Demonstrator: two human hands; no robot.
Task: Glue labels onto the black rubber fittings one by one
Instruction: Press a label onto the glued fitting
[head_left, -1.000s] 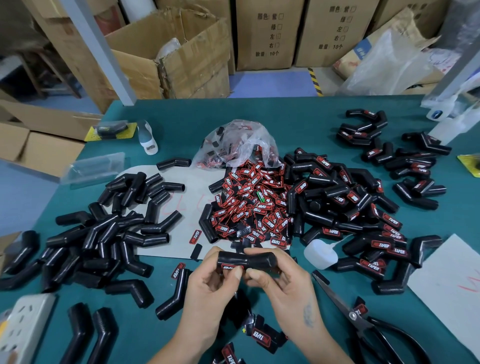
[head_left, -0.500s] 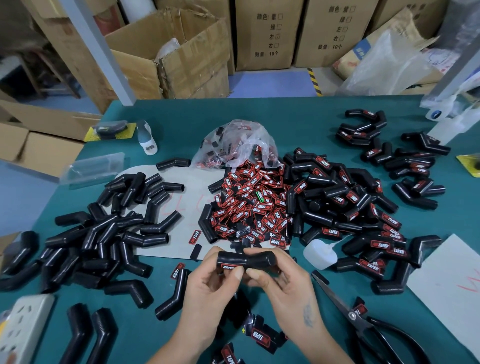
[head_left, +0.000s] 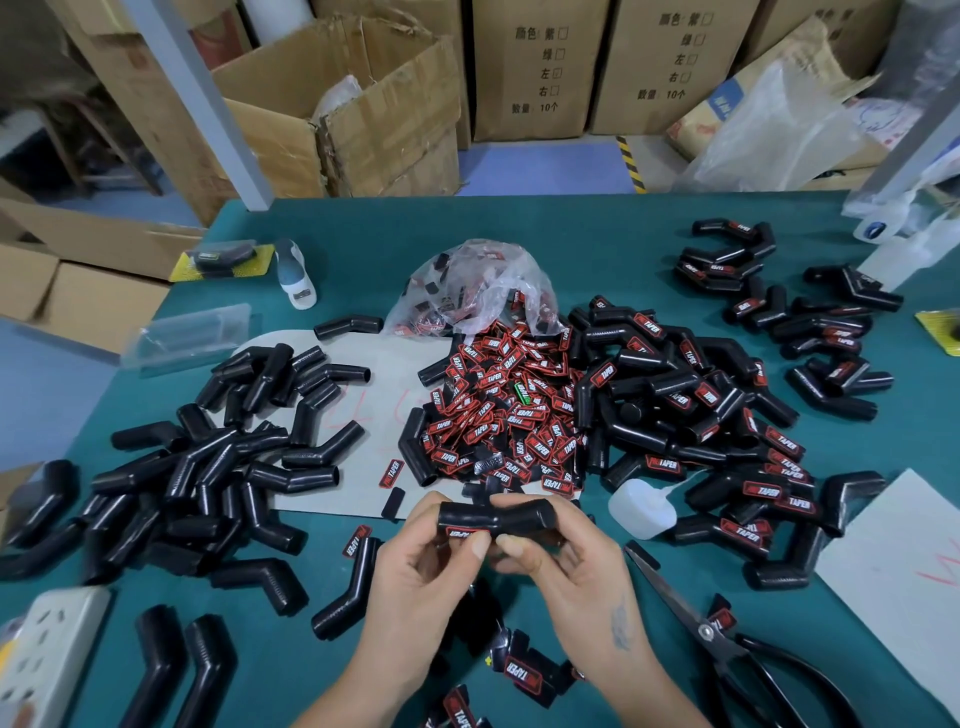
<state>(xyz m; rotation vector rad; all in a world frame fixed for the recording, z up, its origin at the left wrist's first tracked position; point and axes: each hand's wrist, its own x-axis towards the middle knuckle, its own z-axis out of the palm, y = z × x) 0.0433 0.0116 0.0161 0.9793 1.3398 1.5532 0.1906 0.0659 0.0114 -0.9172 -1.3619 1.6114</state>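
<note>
**Both hands on one bent fitting**

I held a bent black rubber fitting (head_left: 496, 517) level above the near edge of the green felt-covered table (head_left: 597, 249). My left hand (head_left: 423, 564) gripped its left half, thumb pressing on the red-and-black label (head_left: 464, 532) on its underside. My right hand (head_left: 563, 558) curled round the right half, thumb tip just beside the other thumb, fingers wrapped over the top.

Below my wrists lay a few labelled fittings (head_left: 524, 673). Black-handled steel scissors (head_left: 727, 644) lay to my right, near a small white plastic glue bottle (head_left: 641, 506) lying on its side. A white power strip (head_left: 47, 649) sat at the near left corner.

Farther out, a heap of plain black fittings (head_left: 218, 467) spread across the left, partly on a grey sheet of card (head_left: 374, 395). In the middle sat a pile of loose red-and-black labels (head_left: 504, 415), spilling from a crumpled clear plastic bag (head_left: 467, 291). On the right was a mound of already labelled fittings (head_left: 701, 415).

Beyond the table stood brown cardboard boxes (head_left: 353, 114) on a blue floor (head_left: 545, 166).
</note>
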